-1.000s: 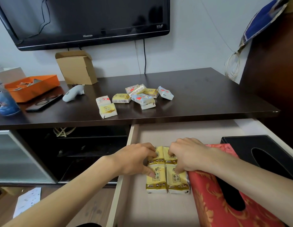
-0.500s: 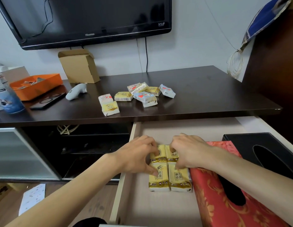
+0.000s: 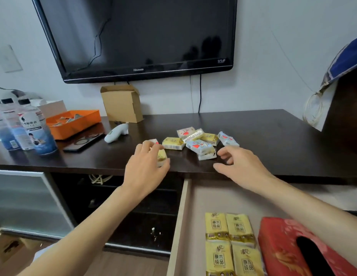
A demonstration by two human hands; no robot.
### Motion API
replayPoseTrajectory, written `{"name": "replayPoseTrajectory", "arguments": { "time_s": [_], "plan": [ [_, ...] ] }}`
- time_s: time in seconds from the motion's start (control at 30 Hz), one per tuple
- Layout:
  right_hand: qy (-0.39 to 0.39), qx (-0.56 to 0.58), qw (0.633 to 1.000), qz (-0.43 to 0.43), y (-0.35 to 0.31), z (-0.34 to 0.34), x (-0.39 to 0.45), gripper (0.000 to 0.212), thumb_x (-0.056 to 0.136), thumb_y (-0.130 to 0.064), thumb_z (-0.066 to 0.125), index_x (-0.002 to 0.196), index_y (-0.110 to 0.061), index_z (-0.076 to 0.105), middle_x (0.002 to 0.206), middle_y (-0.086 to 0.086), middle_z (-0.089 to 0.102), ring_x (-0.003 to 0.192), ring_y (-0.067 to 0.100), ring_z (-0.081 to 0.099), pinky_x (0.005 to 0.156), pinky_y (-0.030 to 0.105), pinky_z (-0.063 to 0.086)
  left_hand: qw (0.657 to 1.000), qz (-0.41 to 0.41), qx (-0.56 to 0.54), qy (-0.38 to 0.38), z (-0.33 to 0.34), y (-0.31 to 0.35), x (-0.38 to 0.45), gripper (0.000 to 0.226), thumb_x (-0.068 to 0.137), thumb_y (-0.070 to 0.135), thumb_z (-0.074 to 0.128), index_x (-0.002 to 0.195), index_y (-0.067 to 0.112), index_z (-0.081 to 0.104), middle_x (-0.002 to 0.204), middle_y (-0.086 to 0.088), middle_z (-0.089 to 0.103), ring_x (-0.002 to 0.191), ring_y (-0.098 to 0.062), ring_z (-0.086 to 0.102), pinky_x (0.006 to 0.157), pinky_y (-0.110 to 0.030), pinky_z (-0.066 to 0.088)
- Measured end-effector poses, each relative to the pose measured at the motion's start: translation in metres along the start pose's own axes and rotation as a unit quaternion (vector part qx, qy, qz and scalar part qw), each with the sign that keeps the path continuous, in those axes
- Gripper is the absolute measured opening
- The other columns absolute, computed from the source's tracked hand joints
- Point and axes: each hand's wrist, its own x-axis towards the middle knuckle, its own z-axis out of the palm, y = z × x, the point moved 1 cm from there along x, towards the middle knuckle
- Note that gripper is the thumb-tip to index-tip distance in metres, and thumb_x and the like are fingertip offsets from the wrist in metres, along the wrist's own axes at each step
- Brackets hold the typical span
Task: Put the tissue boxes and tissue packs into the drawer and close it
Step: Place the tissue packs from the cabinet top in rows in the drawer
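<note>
yellow tissue packs (image 3: pixel 231 244), red gold-patterned tissue box (image 3: pixel 281 248), orange tray (image 3: pixel 74 124)

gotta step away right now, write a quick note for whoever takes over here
Left hand: fingers on a yellow tissue pack at the tabletop's front edge, grip not clearly closed.
Right hand: open, reaching toward the loose packs on the tabletop.
Done: four yellow packs and the red tissue box lie in the open drawer.
Left: move the tabletop packs in, then close the drawer.
</note>
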Motion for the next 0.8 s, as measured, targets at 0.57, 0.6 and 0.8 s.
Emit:
{"name": "replayPoseTrajectory", "arguments": {
  "time_s": [0.57, 0.6, 0.8],
  "plan": [
    [0.064, -0.296, 0.953, -0.025, -0.009, 0.009, 0.048, 0.067, 0.083, -0.028, 0.069, 0.144, -0.019, 0.042, 0.135, -0.001, 0.053, 0.126, 0.022, 0.046, 0.066, 0.033, 0.040, 0.980, 0.025, -0.102, -0.171, 0.032, 0.016, 0.026, 0.029, 0.085, 0.051, 0.066, 0.102, 0.028, 0.062, 0.122, 0.003, 0.054, 0.117, -0.019, 0.046, 0.096, -0.040, 0.046],
    [0.068, -0.325, 0.942, -0.042, -0.005, 0.003, 0.044, 0.069, 0.084, -0.023, 0.067, 0.147, -0.019, 0.040, 0.135, -0.001, 0.051, 0.127, 0.022, 0.045, 0.064, 0.032, 0.039, 0.977, 0.018, -0.099, -0.189, 0.031, 0.019, 0.029, 0.030, 0.083, 0.052, 0.067, 0.102, 0.029, 0.061, 0.118, 0.003, 0.057, 0.114, -0.019, 0.047, 0.094, -0.040, 0.046],
    [0.066, -0.244, 0.967, 0.029, 0.025, -0.022, 0.017, 0.050, 0.083, -0.051, 0.064, 0.123, -0.022, 0.056, 0.121, -0.001, 0.059, 0.116, 0.023, 0.052, 0.071, 0.037, 0.043, 0.961, 0.023, -0.081, -0.263, 0.036, 0.037, 0.043, 0.039, 0.075, 0.054, 0.069, 0.105, 0.032, 0.058, 0.113, 0.003, 0.060, 0.107, -0.019, 0.050, 0.091, -0.043, 0.050]
  ]
}}
